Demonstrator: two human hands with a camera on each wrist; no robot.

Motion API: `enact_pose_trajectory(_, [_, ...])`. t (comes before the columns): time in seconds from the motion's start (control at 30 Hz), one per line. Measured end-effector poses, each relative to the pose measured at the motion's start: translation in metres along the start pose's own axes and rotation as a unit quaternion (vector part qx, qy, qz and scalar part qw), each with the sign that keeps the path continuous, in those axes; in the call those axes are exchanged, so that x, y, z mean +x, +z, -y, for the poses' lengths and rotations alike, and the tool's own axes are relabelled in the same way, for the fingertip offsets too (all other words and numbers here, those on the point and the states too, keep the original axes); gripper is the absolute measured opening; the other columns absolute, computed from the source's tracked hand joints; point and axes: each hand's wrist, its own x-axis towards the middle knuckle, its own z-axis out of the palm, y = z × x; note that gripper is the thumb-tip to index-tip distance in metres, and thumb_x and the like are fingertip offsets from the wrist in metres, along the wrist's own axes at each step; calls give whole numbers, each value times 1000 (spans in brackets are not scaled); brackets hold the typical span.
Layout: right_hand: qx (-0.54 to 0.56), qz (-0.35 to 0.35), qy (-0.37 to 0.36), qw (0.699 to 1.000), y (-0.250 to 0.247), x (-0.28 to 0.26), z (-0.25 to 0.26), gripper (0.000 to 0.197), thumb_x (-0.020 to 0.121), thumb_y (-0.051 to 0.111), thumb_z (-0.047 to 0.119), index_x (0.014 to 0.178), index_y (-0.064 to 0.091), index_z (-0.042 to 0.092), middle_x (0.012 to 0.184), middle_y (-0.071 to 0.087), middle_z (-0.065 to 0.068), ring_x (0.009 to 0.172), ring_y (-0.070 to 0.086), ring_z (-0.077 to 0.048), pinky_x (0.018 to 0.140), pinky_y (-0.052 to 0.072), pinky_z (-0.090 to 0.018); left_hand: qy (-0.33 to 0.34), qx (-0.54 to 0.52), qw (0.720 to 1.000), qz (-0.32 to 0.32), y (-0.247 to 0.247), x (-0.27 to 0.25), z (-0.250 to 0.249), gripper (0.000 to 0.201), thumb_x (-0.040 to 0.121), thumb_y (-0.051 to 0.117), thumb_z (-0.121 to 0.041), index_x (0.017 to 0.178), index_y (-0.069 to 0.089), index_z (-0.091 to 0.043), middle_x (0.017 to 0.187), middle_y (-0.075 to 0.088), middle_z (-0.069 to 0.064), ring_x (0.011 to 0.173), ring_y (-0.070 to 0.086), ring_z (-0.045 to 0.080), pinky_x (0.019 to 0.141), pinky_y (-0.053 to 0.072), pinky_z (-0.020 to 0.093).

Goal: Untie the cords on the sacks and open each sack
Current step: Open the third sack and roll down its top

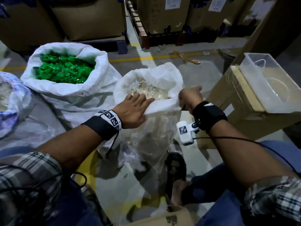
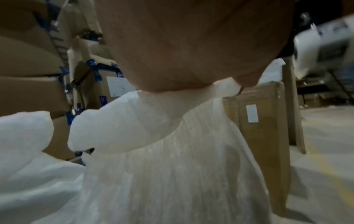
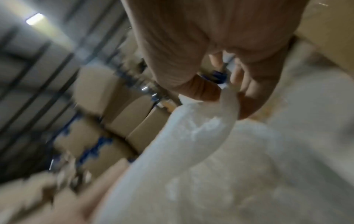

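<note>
A white translucent sack (image 1: 154, 136) stands in front of me with its mouth open, and pale clear-wrapped pieces (image 1: 151, 92) show inside. My left hand (image 1: 135, 108) holds the near rolled rim (image 1: 162, 105), fingers over the edge into the mouth and thumb below the fold. The left wrist view shows my palm (image 2: 182, 53) pressed on the rolled rim (image 2: 122, 121). My right hand (image 1: 189, 97) grips the right end of the same rim; in the blurred right wrist view its thumb and fingers (image 3: 226, 94) pinch the fabric (image 3: 201, 128). No cord shows on this sack.
An open white sack of green wrapped pieces (image 1: 65, 70) stands to the left, with another sack (image 1: 9, 95) at the far left edge. A clear plastic tub (image 1: 268, 82) sits on a cardboard box (image 1: 231, 98) to the right. Boxes on pallets (image 1: 162, 22) line the back. My sandalled foot (image 1: 175, 176) is below the sack.
</note>
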Motion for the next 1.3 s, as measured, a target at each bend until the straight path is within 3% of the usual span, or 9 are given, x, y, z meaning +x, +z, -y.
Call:
enact_pose_trajectory(0.17, [-460,-149,-396,780,5,-1,-4,43,77,55,10,120,56,14,120,49,-14,108,50,-38,86,52,-45,-26,-82,996,-3,-6,5,-1,58,104,26,-54,144,40,-15,121,42,8,110,40,28,96,31,43])
enact_pose_trajectory(0.3, [-442,-95,-288,844,14,4,-7,49,86,63,50,105,62,4,108,63,-19,100,61,-38,74,46,-36,22,-45,999,-21,-13,10,1,40,98,51,-50,125,51,-21,116,60,1,106,53,25,94,32,39])
enact_pose_trajectory(0.5, [-33,33,-28,998,-6,11,-2,18,88,45,-4,92,55,11,104,57,-17,84,62,-33,72,60,-45,41,-8,999,14,-27,5,4,18,92,55,-37,104,55,-24,93,69,-2,88,65,27,86,43,39])
enact_pose_trajectory(0.6, [244,61,109,962,-17,8,4,44,88,26,-6,116,59,2,100,50,-20,79,50,-40,92,53,-55,40,34,998,-32,-28,-5,14,11,83,54,-21,94,58,-22,82,70,-1,76,66,27,78,38,38])
enact_pose_trajectory(0.8, [283,117,124,944,-10,-4,-1,39,103,25,20,102,62,7,83,63,-13,70,61,-32,65,53,-38,-70,62,992,-82,-33,-9,42,11,79,56,-14,87,57,-20,79,66,3,71,62,30,71,35,40])
enact_pose_trajectory(0.93, [-72,-95,-20,993,-3,3,-14,44,88,46,7,132,46,11,132,50,-17,112,57,-34,92,54,-43,-110,71,991,38,-21,-9,30,31,78,60,-25,109,58,-22,106,61,3,90,64,30,82,38,40])
enact_pose_trajectory(1.07, [-349,-147,-339,861,-6,0,-2,20,83,48,16,95,63,11,109,60,-17,102,59,-38,79,46,-37,-87,-1,988,128,-24,-5,26,86,70,69,-42,145,31,-30,145,43,2,117,57,30,93,43,45])
enact_pose_trajectory(1.17, [-430,-45,-295,852,12,-8,3,52,89,46,61,92,67,13,101,68,-18,95,65,-38,75,49,-35,-14,-41,982,183,-38,2,12,99,65,72,-69,149,27,-42,151,43,-7,130,50,26,103,43,46])
enact_pose_trajectory(1.3, [-580,23,-173,796,17,-7,-10,68,81,57,71,123,61,17,124,66,-12,113,60,-35,91,51,-37,33,-82,983,159,-47,1,-6,84,65,55,-90,135,46,-45,131,58,-7,123,52,22,99,47,44])
